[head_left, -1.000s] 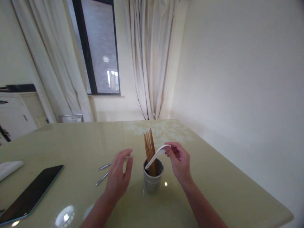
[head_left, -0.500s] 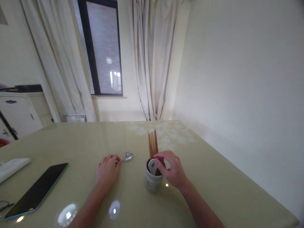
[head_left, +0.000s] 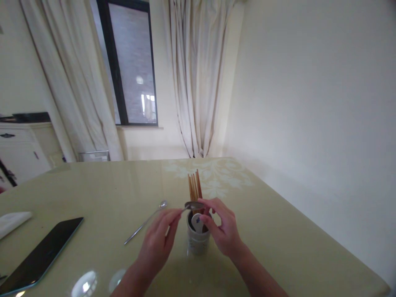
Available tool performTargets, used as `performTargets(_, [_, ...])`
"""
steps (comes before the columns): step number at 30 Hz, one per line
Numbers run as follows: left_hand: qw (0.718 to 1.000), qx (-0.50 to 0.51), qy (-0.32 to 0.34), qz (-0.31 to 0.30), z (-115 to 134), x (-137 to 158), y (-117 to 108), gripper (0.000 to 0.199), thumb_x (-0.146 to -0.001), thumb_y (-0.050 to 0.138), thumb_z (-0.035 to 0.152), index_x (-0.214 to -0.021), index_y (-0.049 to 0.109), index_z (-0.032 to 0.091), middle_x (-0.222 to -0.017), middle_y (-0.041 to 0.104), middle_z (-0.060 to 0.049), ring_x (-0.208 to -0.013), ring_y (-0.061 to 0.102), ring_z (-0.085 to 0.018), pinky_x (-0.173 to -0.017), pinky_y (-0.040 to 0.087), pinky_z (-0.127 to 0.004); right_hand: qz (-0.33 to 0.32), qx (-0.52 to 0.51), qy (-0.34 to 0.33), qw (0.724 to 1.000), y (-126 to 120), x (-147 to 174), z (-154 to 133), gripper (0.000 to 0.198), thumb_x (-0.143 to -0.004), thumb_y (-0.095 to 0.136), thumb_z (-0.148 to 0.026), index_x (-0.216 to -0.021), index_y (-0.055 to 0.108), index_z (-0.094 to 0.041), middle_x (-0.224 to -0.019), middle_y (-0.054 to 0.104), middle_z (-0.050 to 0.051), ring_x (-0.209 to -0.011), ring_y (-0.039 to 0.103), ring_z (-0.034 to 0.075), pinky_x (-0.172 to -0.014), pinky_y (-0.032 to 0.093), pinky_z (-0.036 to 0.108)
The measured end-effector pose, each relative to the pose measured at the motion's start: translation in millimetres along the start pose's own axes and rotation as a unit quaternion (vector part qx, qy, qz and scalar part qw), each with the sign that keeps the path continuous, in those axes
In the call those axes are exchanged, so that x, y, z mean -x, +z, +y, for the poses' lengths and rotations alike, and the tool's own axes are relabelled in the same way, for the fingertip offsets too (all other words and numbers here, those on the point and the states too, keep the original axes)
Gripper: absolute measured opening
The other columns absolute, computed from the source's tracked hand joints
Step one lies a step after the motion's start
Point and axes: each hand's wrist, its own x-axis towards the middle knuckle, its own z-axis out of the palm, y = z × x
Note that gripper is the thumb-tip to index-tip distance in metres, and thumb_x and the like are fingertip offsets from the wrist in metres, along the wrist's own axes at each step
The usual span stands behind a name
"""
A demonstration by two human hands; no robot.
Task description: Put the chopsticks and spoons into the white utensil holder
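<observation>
A metal spoon [head_left: 194, 205] is pinched by its handle in the fingers of my left hand [head_left: 159, 239]. Its bowl is raised over the mouth of a pale ceramic utensil holder [head_left: 198, 244]. Inside the holder stand several wooden chopsticks [head_left: 194, 187] and a white spoon [head_left: 197, 222] with a blue mark. My right hand [head_left: 224, 227] is at the holder's right rim, thumb and index finger apart. Its index fingertip meets or nearly meets the metal spoon's bowl. Left of the holder, a long-handled metal spoon [head_left: 145, 222] lies on the table.
A dark tablet [head_left: 43, 255] lies at the left of the glossy green table [head_left: 278, 247], with a white object [head_left: 14, 222] beyond it. A wall [head_left: 309, 123] runs along the right side. Curtains [head_left: 201, 82] and a window stand behind the table.
My left hand has lifted a metal spoon off the table and brought it right, over the holder. The long-handled spoon now shows fully. My right hand has stayed by the rim.
</observation>
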Motion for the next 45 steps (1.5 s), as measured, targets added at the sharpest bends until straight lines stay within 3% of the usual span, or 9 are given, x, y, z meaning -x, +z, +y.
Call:
performTargets(5, [0.997,0.031,0.056,-0.051,15,3,4,0.029,-0.106,0.055,0.018,-0.132,0.067,0.026,-0.113,0.08,-0.006,-0.104,0.077,-0.016,-0.094,0.062,-0.025,0.045,-0.054,0.046,0.996,3,1,-3,0.019,-0.105,0.064,-0.031,-0.103,0.082,-0.026,-0.087,0.08,0.005,-0.077,0.074,0.02,-0.072,0.059,0.031])
performTargets(10, [0.988,-0.076,-0.13,-0.041,-21,-7,-3,0.029,-0.109,0.044,0.03,-0.122,0.068,0.021,-0.117,0.077,-0.01,-0.109,0.073,-0.023,-0.098,0.06,-0.039,0.246,-0.095,0.109,0.958,-14,-15,13,0.014,-0.102,0.07,-0.034,-0.101,0.077,-0.022,-0.081,0.077,0.002,-0.063,0.068,0.015,-0.059,0.055,0.026])
performTargets(13, [0.938,-0.219,-0.221,-0.151,-48,-6,-10,0.031,-0.106,0.044,0.028,-0.12,0.07,0.017,-0.119,0.075,-0.014,-0.11,0.071,-0.03,-0.1,0.056,-0.047,0.273,-0.085,0.11,0.952,-22,-22,21,0.017,-0.1,0.071,-0.037,-0.101,0.076,-0.021,-0.081,0.076,0.003,-0.065,0.068,0.016,-0.06,0.056,0.026])
performTargets(17, [0.839,-0.355,-0.29,-0.292,-63,-1,-17,0.034,-0.104,0.047,0.027,-0.128,0.067,0.016,-0.126,0.071,-0.016,-0.117,0.068,-0.033,-0.098,0.053,-0.046,0.217,-0.074,0.118,0.966,-20,-23,23,0.021,-0.101,0.069,-0.04,-0.1,0.078,-0.02,-0.08,0.075,0.004,-0.066,0.067,0.017,-0.061,0.058,0.028])
performTargets(22, [0.807,-0.356,-0.313,-0.352,-62,-2,-18,0.032,-0.108,0.04,0.028,-0.112,0.069,0.016,-0.12,0.071,-0.015,-0.115,0.069,-0.029,-0.093,0.052,-0.04,0.196,-0.065,0.116,0.972,-16,-21,21,0.023,-0.101,0.068,-0.041,-0.102,0.078,-0.021,-0.08,0.075,0.004,-0.064,0.064,0.017,-0.059,0.057,0.028])
performTargets(29, [0.822,-0.349,-0.296,-0.339,-63,0,-13,0.034,-0.11,0.033,0.024,-0.107,0.066,0.017,-0.113,0.073,-0.014,-0.11,0.071,-0.028,-0.09,0.05,-0.037,0.195,-0.056,0.107,0.973,-19,-22,19,0.024,-0.103,0.064,-0.041,-0.106,0.077,-0.022,-0.076,0.07,0.002,-0.064,0.062,0.016,-0.059,0.056,0.028])
performTargets(33, [0.861,-0.291,-0.297,-0.293,-56,-6,-13,0.032,-0.111,0.031,0.024,-0.103,0.062,0.02,-0.097,0.076,-0.009,-0.096,0.073,-0.025,-0.082,0.049,-0.034,0.168,-0.074,0.114,0.976,-17,-20,18,0.026,-0.103,0.065,-0.041,-0.116,0.076,-0.022,-0.081,0.073,0.003,-0.066,0.064,0.016,-0.061,0.058,0.028])
performTargets(37, [0.905,-0.207,-0.291,-0.231,-43,-12,-10,0.025,-0.11,0.038,0.031,-0.104,0.06,0.024,-0.099,0.077,-0.005,-0.085,0.074,-0.022,-0.074,0.049,-0.031,0.134,-0.095,0.124,0.979,-13,-17,20,0.034,-0.097,0.074,-0.035,-0.129,0.072,-0.023,-0.09,0.079,0.004,-0.079,0.073,0.019,-0.07,0.062,0.031])
performTargets(45, [0.97,-0.092,-0.21,-0.083,-26,-9,0,0.021,-0.103,0.044,0.034,-0.105,0.063,0.025,-0.096,0.074,-0.005,-0.081,0.073,-0.021,-0.067,0.055,-0.03,0.105,-0.102,0.134,0.98,2,-9,23,0.026,-0.092,0.081,-0.035,-0.114,0.071,-0.024,-0.094,0.082,0.006,-0.082,0.08,0.021,-0.077,0.066,0.033])
